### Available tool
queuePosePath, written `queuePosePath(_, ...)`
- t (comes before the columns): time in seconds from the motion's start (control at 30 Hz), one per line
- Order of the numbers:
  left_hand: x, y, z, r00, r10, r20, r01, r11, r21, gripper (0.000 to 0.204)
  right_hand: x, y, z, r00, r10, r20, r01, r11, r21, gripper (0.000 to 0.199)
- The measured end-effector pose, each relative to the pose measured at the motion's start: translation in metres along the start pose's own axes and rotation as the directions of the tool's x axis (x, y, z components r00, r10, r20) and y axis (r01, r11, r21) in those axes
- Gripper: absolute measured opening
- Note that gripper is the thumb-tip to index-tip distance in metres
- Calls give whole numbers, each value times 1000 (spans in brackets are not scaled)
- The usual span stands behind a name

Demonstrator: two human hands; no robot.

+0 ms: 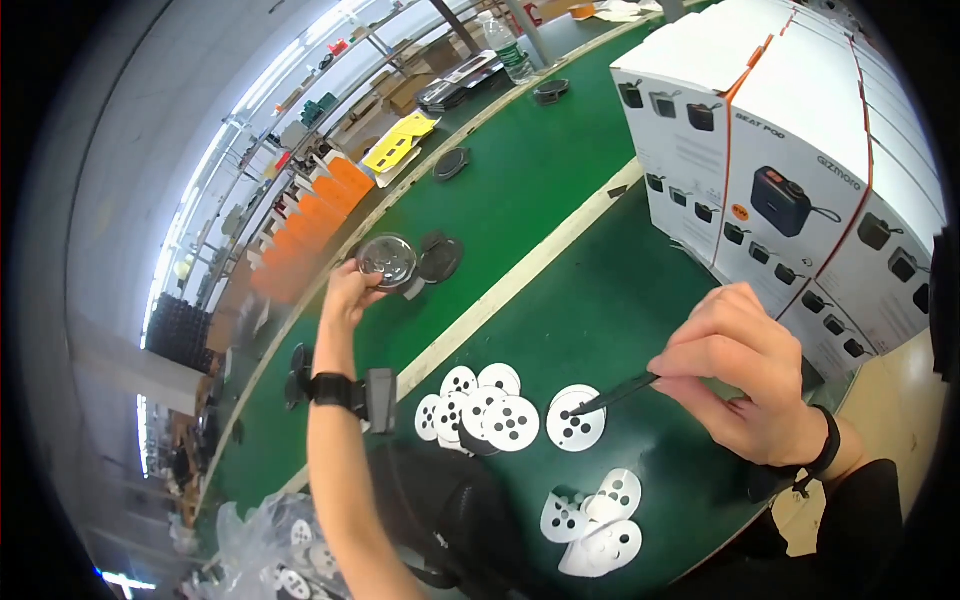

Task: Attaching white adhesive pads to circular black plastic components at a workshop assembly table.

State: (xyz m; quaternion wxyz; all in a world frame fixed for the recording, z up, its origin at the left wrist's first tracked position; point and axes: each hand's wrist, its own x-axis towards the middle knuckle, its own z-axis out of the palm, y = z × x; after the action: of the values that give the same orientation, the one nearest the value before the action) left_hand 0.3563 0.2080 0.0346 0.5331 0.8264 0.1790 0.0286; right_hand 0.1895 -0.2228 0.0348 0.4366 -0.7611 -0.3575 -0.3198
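At the far left, my left hand (350, 292) grips a round, shiny, clear-faced part (388, 258) by its edge, over the green belt. Close beside it is a dark round part (442, 256). Black tweezers (625, 392) are pinched between the thumb and fingers of my right hand (745, 375). Their tip touches a white disc with black dots (577, 430); whether it grips anything is too small to tell. Left of that disc lies an overlapping pile of similar white dotted discs (480, 410). Nearer me are several curled white pieces with black dots (603, 530).
Tall stacked white boxes (780, 160) bound with orange strap stand at the right. More dark round parts (451, 164) sit along the green belt (520, 190). A plastic bottle (507, 48) stands at the far edge. A clear bag (270, 545) with white discs is at lower left.
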Motion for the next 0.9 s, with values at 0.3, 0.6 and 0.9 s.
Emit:
queuePosePath(0.3, -262, 77, 45, 906, 382, 182, -316, 897, -308, 53, -11, -11, -5, 979, 128, 157, -188, 857, 480, 18)
queuePosePath(0.6, -392, 11, 93, 950, 296, -103, -298, 751, -590, 58, -24, -50, -2, 975, -29, 218, -147, 652, 744, 20)
queuePosePath(0.9, -392, -24, 97, 935, 346, -79, -269, 547, -793, 46, -32, -92, 17, 844, -299, 446, -144, 674, 724, 13)
